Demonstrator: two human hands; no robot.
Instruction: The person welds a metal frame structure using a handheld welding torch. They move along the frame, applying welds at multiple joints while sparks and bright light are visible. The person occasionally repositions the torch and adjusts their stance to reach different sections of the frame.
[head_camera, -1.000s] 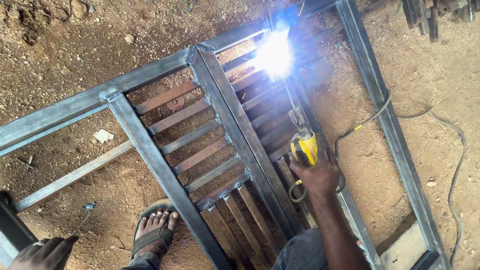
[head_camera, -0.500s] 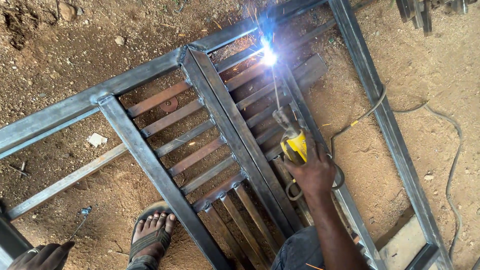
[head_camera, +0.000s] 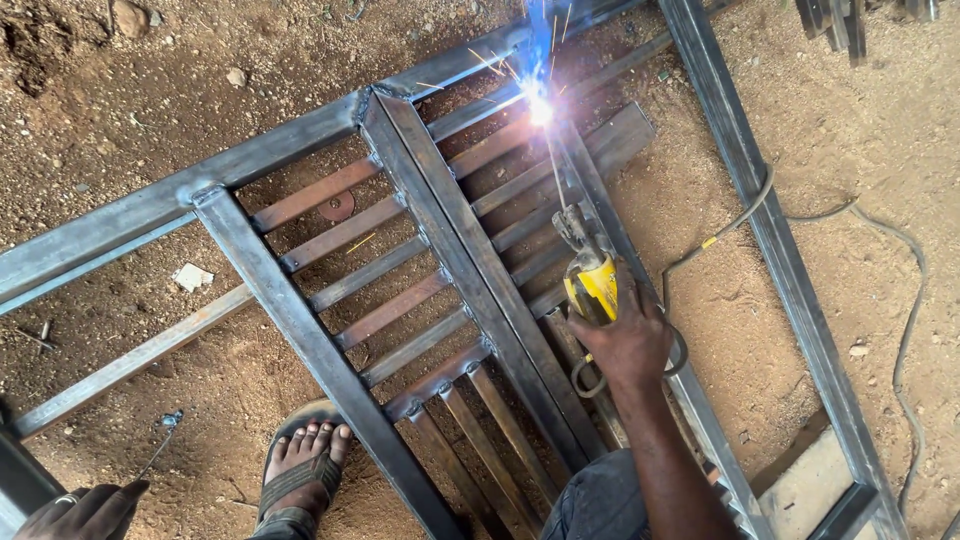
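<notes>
**Arc struck on a steel gate frame laid on bare ground**

A yellow electrode holder (head_camera: 592, 285) is clasped in the right hand (head_camera: 628, 340), the grip pressed together around its handle. A thin welding rod (head_camera: 556, 175) is carried up and away from the holder, and its tip is met by a bright blue-white arc (head_camera: 540, 108) from which sparks are thrown. The arc is placed where a flat slat meets an upright bar, near the top edge of the steel frame (head_camera: 300, 330). The frame is laid flat on the reddish dirt ground (head_camera: 120, 110); it is built of grey box tubes crossed by rows of rusty flat slats (head_camera: 390, 310). A dark cable (head_camera: 730, 225) is looped from under the right hand and is trailed over the outer tube onto the dirt at the right.

The left hand (head_camera: 85, 510) is seen only at the lower left corner, partly cut off by the picture edge; whether its grip is spread or pressed together cannot be told, and nothing is seen in it. A foot in a sandal (head_camera: 300, 470) is planted on the dirt just beside a diagonal tube. A rusty round washer (head_camera: 337, 207) is lying under the slats, and a pale scrap (head_camera: 190, 277) is lying on the dirt left of the frame.
</notes>
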